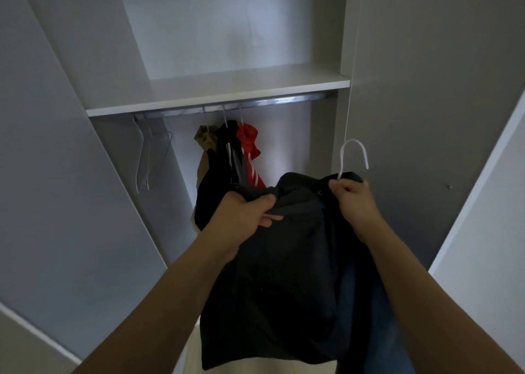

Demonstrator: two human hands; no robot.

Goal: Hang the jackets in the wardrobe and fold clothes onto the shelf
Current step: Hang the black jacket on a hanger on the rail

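A dark jacket [284, 274] hangs in front of me on a white hanger [355, 153], whose hook sticks up above the collar. My left hand [241, 217] grips the jacket's left shoulder fabric. My right hand [352, 200] pinches the base of the hanger's hook together with the collar. Both hands are below the metal rail [284, 100] of the open wardrobe. On that rail hang a tan garment [206, 146], a black one [227, 152] and a red one with white stripes [248, 143].
A white shelf [227, 92] lies just above the rail. Several bare white hangers [147, 157] hang at the rail's left end. The wardrobe doors stand open on the left [56, 174] and right [483, 203]. The rail's right half holds nothing.
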